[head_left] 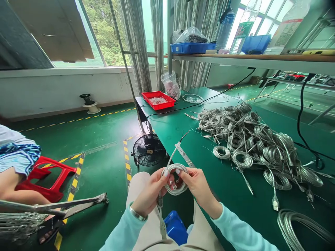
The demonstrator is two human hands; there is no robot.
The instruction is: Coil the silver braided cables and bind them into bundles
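Note:
Between both hands, just above my lap, is a round coil of clear-jacketed silvery USB cable [177, 191]. My left hand [151, 191] grips its left side, thumb on the front, and my right hand [199, 186] pinches its upper right side. One cable end rises from the coil to stripped, separated wires [185, 136] over the table edge. The other end hangs below my left hand with a USB plug [162, 228]. Beyond the coil, a steel ruler [185, 156] lies on the green table [172, 125]. Some fingertips are hidden behind the coil.
A heap of similar coiled cables [235, 129] covers the table's right side. A red tray [157, 107] and a plastic bag [170, 85] stand at the back. A black fan [149, 150] is on the floor; a person sits at left on a red stool [49, 188].

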